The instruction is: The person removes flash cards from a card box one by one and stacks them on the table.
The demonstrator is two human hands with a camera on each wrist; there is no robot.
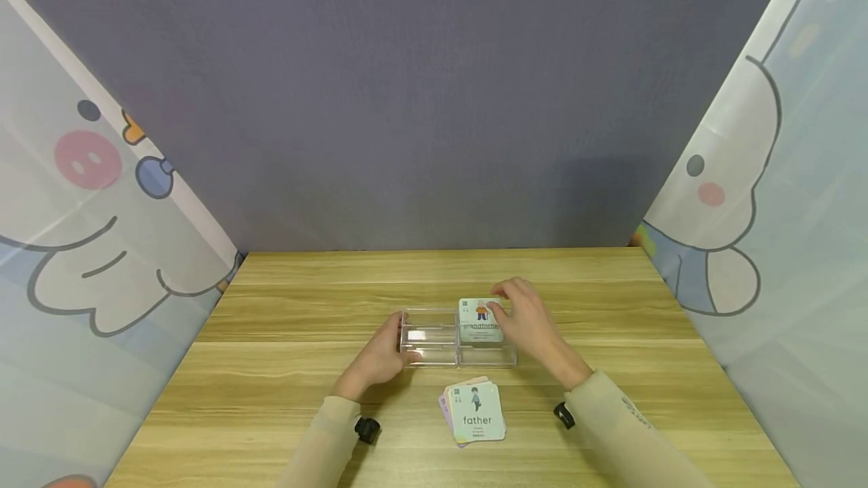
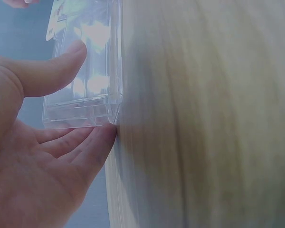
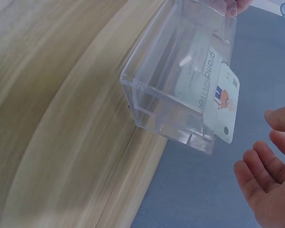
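A clear plastic card holder (image 1: 430, 356) with several compartments stands on the table. My left hand (image 1: 381, 352) grips its left end, the thumb (image 2: 61, 71) in front and the fingers against the side. A "grandfather" card (image 1: 481, 326) stands in the holder's back right compartment; its upper part sticks out above the plastic in the right wrist view. Beside that card is my right hand (image 1: 532, 322), its fingers loosely bent. In the right wrist view the right hand (image 3: 275, 175) is apart from the card and holds nothing.
In front of the holder lies a small fanned stack of cards, with a "father" card (image 1: 477, 413) on top. The wooden table (image 1: 271, 398) meets a grey panel (image 1: 434, 134) at the back. Printed cartoon sheets (image 1: 780, 172) flank both sides.
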